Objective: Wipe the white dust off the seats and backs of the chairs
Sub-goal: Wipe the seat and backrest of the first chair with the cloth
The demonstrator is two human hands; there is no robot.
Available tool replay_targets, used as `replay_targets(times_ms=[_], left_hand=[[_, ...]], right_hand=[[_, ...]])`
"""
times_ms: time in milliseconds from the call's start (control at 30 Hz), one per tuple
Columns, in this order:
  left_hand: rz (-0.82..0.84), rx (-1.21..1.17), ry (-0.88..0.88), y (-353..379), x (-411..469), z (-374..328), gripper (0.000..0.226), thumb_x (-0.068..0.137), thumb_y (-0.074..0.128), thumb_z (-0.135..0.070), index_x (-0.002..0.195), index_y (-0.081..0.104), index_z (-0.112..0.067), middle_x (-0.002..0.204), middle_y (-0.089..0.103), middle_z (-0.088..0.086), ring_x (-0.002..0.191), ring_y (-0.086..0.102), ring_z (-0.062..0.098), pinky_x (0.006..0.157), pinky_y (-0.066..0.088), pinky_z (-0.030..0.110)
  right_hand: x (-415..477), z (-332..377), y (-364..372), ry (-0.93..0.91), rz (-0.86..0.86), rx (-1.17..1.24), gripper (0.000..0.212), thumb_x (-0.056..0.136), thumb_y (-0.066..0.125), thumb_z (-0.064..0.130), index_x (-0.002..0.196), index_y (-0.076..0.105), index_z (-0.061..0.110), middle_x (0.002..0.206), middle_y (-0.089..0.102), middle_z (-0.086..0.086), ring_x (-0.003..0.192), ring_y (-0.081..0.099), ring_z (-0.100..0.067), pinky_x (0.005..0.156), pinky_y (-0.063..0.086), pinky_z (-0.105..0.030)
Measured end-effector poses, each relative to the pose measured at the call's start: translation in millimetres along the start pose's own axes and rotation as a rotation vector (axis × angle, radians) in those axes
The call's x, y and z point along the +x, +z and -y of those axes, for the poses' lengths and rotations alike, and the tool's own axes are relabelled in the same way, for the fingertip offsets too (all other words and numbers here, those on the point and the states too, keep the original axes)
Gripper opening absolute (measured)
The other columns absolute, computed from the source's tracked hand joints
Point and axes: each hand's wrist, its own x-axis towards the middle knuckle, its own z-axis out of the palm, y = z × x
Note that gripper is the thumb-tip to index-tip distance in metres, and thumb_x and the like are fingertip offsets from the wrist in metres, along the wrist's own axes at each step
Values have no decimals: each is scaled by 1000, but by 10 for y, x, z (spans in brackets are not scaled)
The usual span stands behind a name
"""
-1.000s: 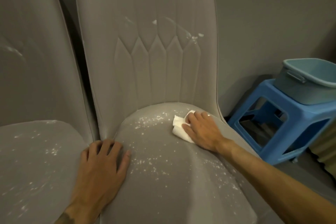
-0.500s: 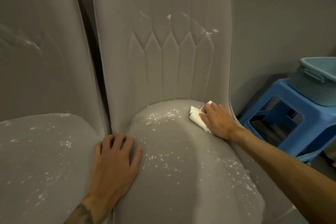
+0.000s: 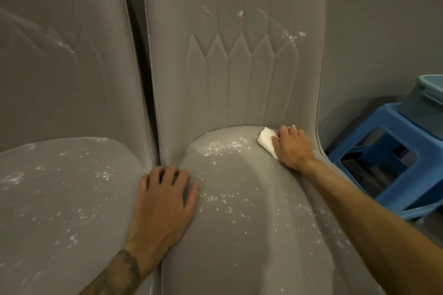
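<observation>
Fingers (image 3: 284, 132) of my right hand (image 3: 291, 148) curl over a folded white cloth (image 3: 265, 142), gripping it and pressing it onto the rear right corner of the seat (image 3: 239, 235), just where it meets the backrest (image 3: 239, 84).

One container shows: a grey-blue tub (image 3: 429, 105) on a blue stool (image 3: 374, 134) at the right, cut off by the frame. I cannot see into it.

The cloth sits close to the seat's right edge, and the stool is near, just past that edge. To the cloth's left the seat runs open, speckled with white dust (image 3: 223, 148) across its rear, middle and right side. A few flecks cling to the upper backrest. A second chair (image 3: 60, 199) stands tight against the left side, with only a dark slit between the two backs, and its seat is dusted too.

My left hand (image 3: 165, 199) lies palm down on the seat's left edge at the join between the seats. Its fingers are spread and relaxed and hold nothing. My right forearm reaches in from the lower right, along the seat's right side, with the wrist low.
</observation>
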Motion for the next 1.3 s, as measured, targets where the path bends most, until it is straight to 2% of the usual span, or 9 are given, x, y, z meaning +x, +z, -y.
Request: replay_targets(times_ms=[67,200,433,567,633,833,1033,1200,1300], left_hand=[[6,-15,-5,1,11,-1,44,100,30,-52,113,62,-26,115,61,-1,110,50,26,93,44,43],[2,-39,-6,14,12,14,45,100,29,-53,114,62,-26,117,62,-1,111,51,26,95,43,43],[15,-66,-21,31,12,15,42,100,33,-52,115,61,-26,119,61,-1,115,48,26,98,41,45],[4,-86,-20,52,16,28,41,100,33,-53,115,61,-26,119,61,-1,115,48,27,99,40,46],[-1,-78,-19,60,15,32,39,100,35,-51,114,61,-26,118,60,-1,114,48,26,98,40,46],[-7,-75,-28,68,14,36,39,100,36,-51,114,62,-25,118,61,0,114,49,27,98,40,46],[-26,-78,-18,89,11,50,36,101,36,-52,112,60,-27,116,59,-2,112,46,24,97,39,44],[-11,-55,-19,61,-1,39,39,101,33,-52,113,60,-26,117,59,-1,112,48,26,96,41,45],[7,-63,-18,51,4,46,40,101,33,-53,115,60,-27,119,58,-1,114,47,26,99,40,44]], right_hand=[[-25,170,32,-32,-9,22,36,104,38,38,120,51,9,127,53,-21,113,50,-41,94,39,-46],[-235,34,59,-348,-6,121,26,103,43,39,108,53,16,111,57,-11,101,52,-35,92,39,-44],[23,126,-2,6,-5,26,36,104,39,37,121,52,7,127,53,-22,114,49,-42,96,39,-46],[-280,302,94,-373,18,147,28,102,41,42,110,52,17,113,55,-12,99,49,-35,92,39,-45],[-284,155,55,-437,42,149,27,102,41,45,107,51,20,109,55,-8,95,49,-31,87,40,-44],[97,207,55,-12,-2,35,37,104,40,38,122,51,8,129,51,-22,116,48,-43,96,39,-47],[-209,343,137,-421,13,125,28,102,40,42,109,52,18,112,57,-13,99,51,-37,90,39,-45],[44,229,78,-56,-18,35,33,103,41,39,118,54,12,125,54,-20,112,50,-41,93,38,-45],[-55,511,109,-153,-30,56,34,104,39,38,118,54,11,124,55,-20,110,50,-40,94,37,-45]])
